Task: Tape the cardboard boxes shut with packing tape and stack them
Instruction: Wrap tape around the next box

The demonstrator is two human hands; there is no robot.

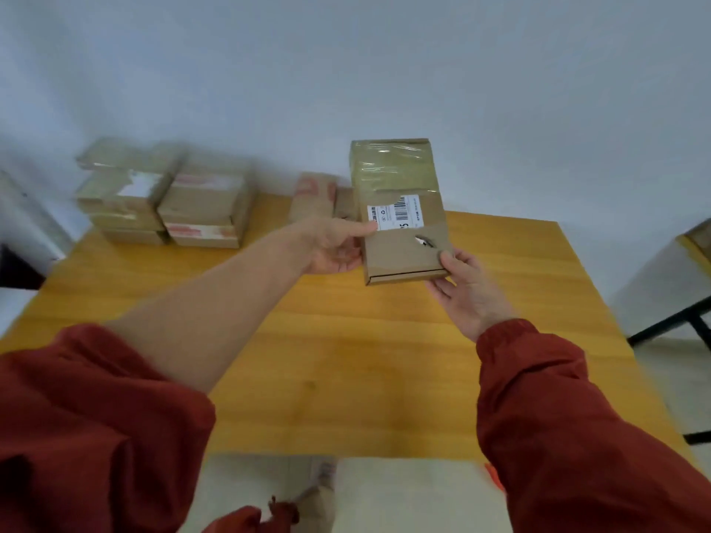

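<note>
Holds flat cardboard box clear of yellow table, above its far half, right of centre. Grips near end only:
- left hand pinching left long edge, thumb on top beside white label, fingers curled under;
- right hand pinching near right corner, thumb on top, fingers beneath.

Long axis near-to-far, far end tipped up toward wall. Glossy tape across far half; near half bare, with small tear and a dark seam along near edge. Probably untaped there, but hard to say for sure.

Stacked boxes at far left of table, blurred, well apart from held box. Two smaller boxes just behind left hand.

Key relation: stacks to far left of box, so on left hand's side. Likely means carrying leftward and away, left arm leading, long axis turned to match pile. No tape roll made out.
</note>
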